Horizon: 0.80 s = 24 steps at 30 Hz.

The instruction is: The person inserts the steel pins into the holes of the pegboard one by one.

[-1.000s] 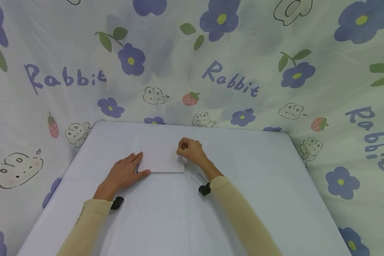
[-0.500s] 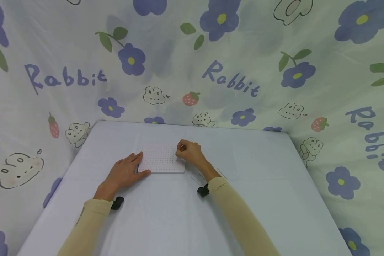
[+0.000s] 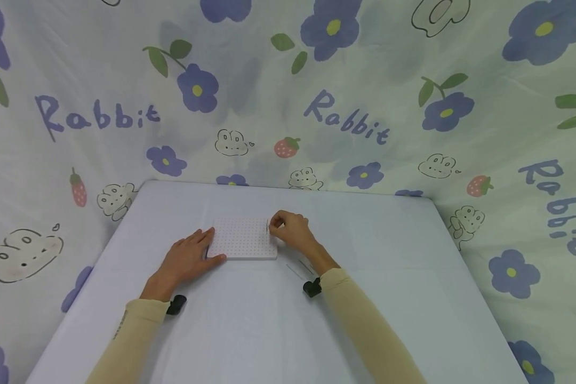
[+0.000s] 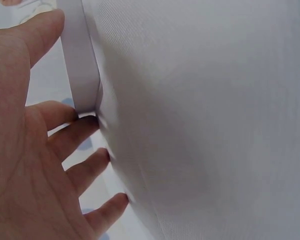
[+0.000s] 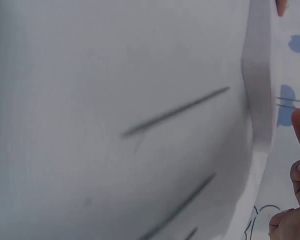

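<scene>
A flat white board with a grid of small holes (image 3: pixel 237 240) lies on the table. My left hand (image 3: pixel 184 260) rests at its left edge, fingers spread and thumb along the near corner; the left wrist view shows the fingertips by the board's side (image 4: pixel 80 65). My right hand (image 3: pixel 290 230) is at the board's right side, fingers curled, thumb and index finger together. Just left of those fingertips a thin metal rod (image 3: pixel 267 226) stands upright. Two upright rods (image 5: pixel 293 103) appear in the right wrist view, the lower one meeting a fingertip; the index fingertip is hidden.
Loose thin rods (image 3: pixel 296 272) lie on the white tabletop (image 3: pixel 249 320) near my right wrist; the right wrist view shows a dark rod (image 5: pixel 175 112) and others below it. A curtain with flowers and rabbits (image 3: pixel 259 106) hangs behind the table.
My right hand has shifted slightly right from half a second ago, leaving the upright rod at the board's right edge in sight. My left hand and the board have stayed in place.
</scene>
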Each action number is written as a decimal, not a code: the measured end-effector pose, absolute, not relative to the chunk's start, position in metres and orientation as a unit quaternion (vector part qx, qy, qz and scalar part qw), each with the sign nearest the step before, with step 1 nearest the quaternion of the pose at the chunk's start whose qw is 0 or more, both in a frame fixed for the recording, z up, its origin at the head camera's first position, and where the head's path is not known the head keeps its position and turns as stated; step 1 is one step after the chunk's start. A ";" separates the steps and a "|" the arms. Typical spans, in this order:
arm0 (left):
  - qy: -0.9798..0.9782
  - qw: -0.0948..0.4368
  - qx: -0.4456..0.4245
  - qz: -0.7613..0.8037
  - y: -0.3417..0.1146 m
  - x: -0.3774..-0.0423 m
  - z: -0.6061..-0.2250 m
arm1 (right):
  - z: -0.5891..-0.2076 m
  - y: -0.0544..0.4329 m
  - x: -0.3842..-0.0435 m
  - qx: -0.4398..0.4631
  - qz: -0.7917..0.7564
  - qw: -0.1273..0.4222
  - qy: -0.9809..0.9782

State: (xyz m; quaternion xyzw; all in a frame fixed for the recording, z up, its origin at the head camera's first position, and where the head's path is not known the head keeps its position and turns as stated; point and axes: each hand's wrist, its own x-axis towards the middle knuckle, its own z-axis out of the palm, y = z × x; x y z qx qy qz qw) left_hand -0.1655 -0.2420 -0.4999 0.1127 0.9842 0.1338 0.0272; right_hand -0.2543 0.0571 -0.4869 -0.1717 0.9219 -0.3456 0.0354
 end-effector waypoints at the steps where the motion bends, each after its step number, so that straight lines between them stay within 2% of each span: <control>1: 0.984 0.027 0.114 0.133 -0.242 -0.166 -0.500 | -0.486 0.061 -0.254 -0.170 -0.346 0.031 0.922; 12: 0.983 0.025 0.123 0.131 -0.245 -0.167 -0.499 | -0.465 0.120 -0.242 -0.114 -0.384 -0.009 0.916; 24: 0.983 0.024 0.119 0.136 -0.242 -0.169 -0.500 | -0.482 0.185 -0.218 -0.049 -0.358 0.003 0.933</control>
